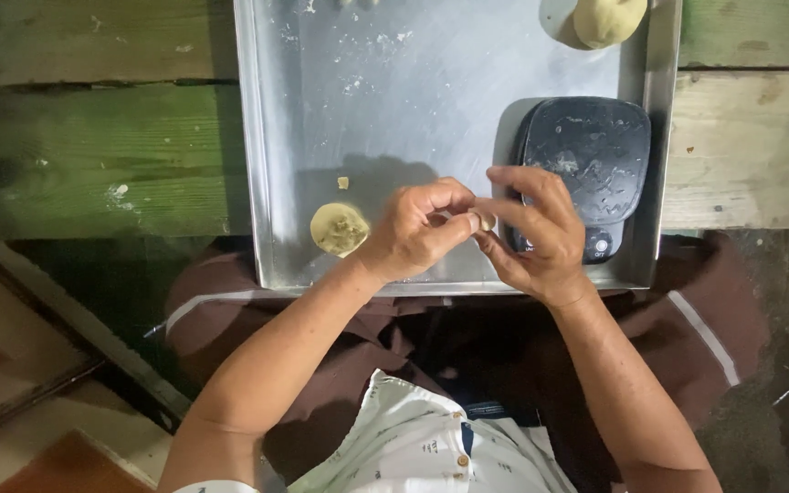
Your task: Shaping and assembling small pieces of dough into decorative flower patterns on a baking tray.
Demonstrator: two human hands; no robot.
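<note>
Both hands meet over the near edge of a metal tray (271, 183). My left hand (417, 228) and my right hand (536, 233) pinch a small piece of pale dough (485, 220) between their fingertips. A flattened greenish dough disc (339, 228) lies on the tray just left of my left hand. A tiny crumb of dough (343, 183) sits above it. A larger pale dough lump (607, 20) rests at the tray's far right corner.
A black kitchen scale (595, 155), dusted with flour, sits on the tray's right side behind my right hand. The tray rests on green and bare wooden planks (93, 155). My knees in brown trousers show below the tray.
</note>
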